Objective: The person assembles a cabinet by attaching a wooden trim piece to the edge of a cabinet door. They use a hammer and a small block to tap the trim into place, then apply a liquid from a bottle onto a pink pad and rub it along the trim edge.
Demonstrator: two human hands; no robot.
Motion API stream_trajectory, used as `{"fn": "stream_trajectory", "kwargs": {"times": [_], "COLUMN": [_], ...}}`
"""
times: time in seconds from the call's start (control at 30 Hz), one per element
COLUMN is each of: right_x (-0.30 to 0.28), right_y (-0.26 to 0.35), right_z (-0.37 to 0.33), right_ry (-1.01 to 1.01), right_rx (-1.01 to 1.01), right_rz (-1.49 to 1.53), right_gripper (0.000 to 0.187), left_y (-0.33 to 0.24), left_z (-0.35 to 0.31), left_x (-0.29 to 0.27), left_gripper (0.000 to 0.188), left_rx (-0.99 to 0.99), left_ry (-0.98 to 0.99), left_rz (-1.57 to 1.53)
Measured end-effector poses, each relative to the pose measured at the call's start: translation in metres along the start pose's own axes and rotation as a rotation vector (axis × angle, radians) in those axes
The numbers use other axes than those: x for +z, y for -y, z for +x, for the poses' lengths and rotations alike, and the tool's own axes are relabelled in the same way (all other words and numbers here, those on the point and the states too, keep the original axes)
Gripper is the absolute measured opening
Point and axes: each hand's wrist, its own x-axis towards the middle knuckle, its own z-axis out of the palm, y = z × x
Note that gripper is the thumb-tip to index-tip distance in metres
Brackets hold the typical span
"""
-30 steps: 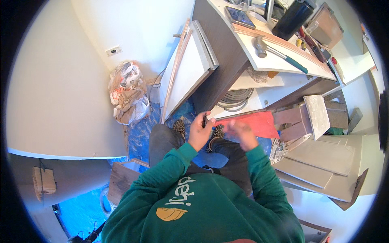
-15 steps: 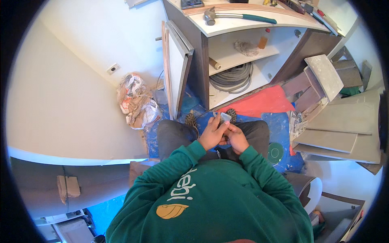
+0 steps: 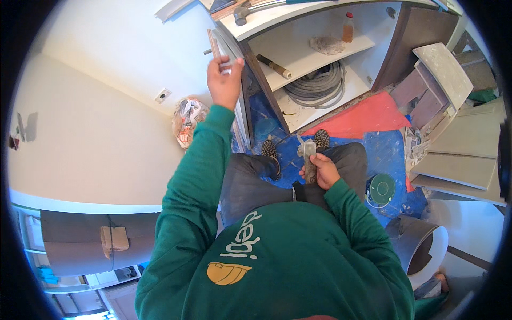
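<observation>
My left hand (image 3: pixel 225 85) is raised at the far left, in front of the upper part of the leaning panels (image 3: pixel 242 114). Its fingers are curled, with something pale between thumb and fingers that I cannot make out against the panels. Above my lap, my right hand (image 3: pixel 323 169) grips a small grey rectangular block (image 3: pixel 310 160), brownish toward its near end. A crumpled pale scrap (image 3: pixel 303 145) shows by the block's far end. The fingers beneath the block are partly hidden.
Ahead stands a curved cabinet (image 3: pixel 258 80) with a coiled grey hose (image 3: pixel 320 88) and a bottle (image 3: pixel 348 29) inside; a hammer (image 3: pixel 242 13) lies on top. A plastic bag (image 3: pixel 186 120) sits at left. Right are a green-lidded bucket (image 3: pixel 381 189) and stacked boards (image 3: pixel 458 160).
My hands were together above my lap. The left has moved up and forward to the leaning panels, while the right stays above my lap with the block. The view has shifted.
</observation>
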Motion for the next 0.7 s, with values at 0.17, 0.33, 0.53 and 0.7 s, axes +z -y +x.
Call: {"fn": "stream_trajectory", "kwargs": {"times": [0.17, 0.33, 0.53, 0.7], "right_x": [-0.004, -0.005, -0.009, -0.008], "right_y": [0.003, 0.005, 0.005, 0.004], "right_z": [0.002, 0.0, 0.006, 0.008], "right_ry": [-0.009, -0.023, 0.013, -0.005], "right_rx": [0.022, 0.037, 0.072, 0.074], "right_rz": [0.044, 0.061, 0.008, 0.007], "right_gripper": [0.019, 0.019, 0.019, 0.018], "left_y": [0.004, 0.003, -0.002, -0.01], "left_z": [0.037, 0.04, 0.042, 0.047], "left_x": [0.026, 0.031, 0.028, 0.023], "left_gripper": [0.056, 0.052, 0.052, 0.036], "left_rx": [0.058, 0.03, 0.035, 0.068], "left_ry": [0.025, 0.018, 0.034, 0.011], "left_rz": [0.123, 0.142, 0.188, 0.121]}}
